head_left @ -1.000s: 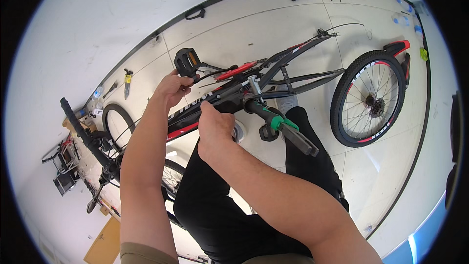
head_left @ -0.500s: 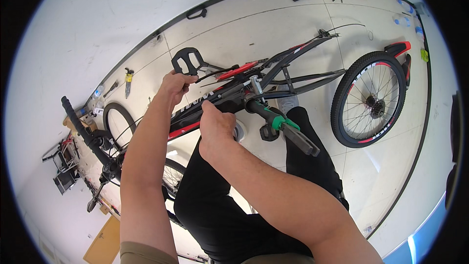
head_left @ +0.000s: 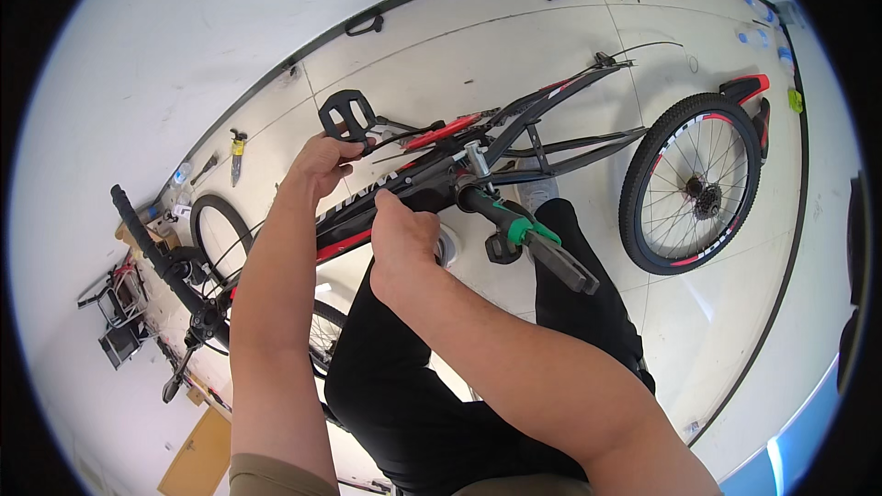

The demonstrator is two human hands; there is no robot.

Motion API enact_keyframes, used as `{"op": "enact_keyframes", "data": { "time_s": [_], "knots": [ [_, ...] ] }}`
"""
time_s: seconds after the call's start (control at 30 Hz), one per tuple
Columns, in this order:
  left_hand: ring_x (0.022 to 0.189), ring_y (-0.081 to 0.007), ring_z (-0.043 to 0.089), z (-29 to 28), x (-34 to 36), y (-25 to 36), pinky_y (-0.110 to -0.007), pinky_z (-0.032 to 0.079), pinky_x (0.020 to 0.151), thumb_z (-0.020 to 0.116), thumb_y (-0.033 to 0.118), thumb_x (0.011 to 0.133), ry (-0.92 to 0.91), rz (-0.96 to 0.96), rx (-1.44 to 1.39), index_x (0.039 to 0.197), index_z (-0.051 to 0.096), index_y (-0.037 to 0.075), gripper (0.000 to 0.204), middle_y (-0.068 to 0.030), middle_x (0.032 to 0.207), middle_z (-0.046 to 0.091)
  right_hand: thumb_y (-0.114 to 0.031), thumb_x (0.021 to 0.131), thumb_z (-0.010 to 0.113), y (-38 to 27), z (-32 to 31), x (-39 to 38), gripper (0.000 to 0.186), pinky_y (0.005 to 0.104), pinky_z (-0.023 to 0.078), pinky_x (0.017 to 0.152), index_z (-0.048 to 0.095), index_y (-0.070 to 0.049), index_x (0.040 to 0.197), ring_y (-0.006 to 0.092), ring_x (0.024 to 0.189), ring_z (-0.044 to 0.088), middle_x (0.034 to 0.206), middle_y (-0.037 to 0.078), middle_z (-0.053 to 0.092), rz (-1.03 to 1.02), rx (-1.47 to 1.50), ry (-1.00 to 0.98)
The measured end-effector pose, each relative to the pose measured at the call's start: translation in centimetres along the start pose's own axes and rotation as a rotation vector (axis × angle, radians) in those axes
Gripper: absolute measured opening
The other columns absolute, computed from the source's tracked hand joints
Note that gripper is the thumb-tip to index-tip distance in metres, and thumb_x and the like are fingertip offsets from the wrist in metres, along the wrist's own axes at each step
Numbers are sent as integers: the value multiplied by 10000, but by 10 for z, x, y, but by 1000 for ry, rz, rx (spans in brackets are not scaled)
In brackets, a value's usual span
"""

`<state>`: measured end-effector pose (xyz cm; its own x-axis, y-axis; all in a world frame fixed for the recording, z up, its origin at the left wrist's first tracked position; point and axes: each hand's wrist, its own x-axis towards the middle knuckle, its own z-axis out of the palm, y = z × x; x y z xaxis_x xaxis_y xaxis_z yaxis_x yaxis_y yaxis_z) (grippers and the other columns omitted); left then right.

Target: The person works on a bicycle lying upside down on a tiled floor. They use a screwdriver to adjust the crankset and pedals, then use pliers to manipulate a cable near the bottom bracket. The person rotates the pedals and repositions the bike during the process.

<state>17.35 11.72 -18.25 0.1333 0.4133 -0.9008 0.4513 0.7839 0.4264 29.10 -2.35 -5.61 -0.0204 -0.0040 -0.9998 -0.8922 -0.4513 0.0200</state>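
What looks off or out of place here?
A sprocketed wheel sits apart from the bike frame, whose rear stays hold no wheel, so the bike looks incomplete. A thin cable also trails from the frame's back end, its far end seemingly loose.

Scuffed white wall (head_left: 211, 14) — pale tiled floor (head_left: 413, 64), dark skirting (head_left: 803, 161) — small glare streak (head_left: 706, 308).

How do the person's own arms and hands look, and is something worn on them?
The left hand and right hand are bare, with no glove, watch or bracelet visible. A plain olive-brown short sleeve ends above the left elbow; no right sleeve shows.
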Motion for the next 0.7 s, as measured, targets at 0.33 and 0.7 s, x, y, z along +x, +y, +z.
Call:
{"op": "enact_keyframes", "data": {
  "time_s": [0.33, 0.7],
  "knots": [
    [671, -105, 515, 3, 9, -9, -262, 344, 580, 788, -78, 724, 169, 114, 124, 1401, 395, -61, 783, -87, 870, 669, -266, 855, 666, -5, -1, -5, 791, 380, 335, 1110, 281, 118, 1429, 358, 1354, 403, 1490, 290, 341, 19, -28, 15],
    [556, -93, 430, 18, 2, -4, -259, 326, 498, 834, -22, 664, 260, 118, 161, 1406, 394, -44, 863, -63, 800, 628, -255, 844, 668, -3, 0, -3, 802, 379, 330, 1114, 269, 121, 1430, 360, 1356, 398, 1489, 297, 334, 2, -28, 17]
  ]
}}
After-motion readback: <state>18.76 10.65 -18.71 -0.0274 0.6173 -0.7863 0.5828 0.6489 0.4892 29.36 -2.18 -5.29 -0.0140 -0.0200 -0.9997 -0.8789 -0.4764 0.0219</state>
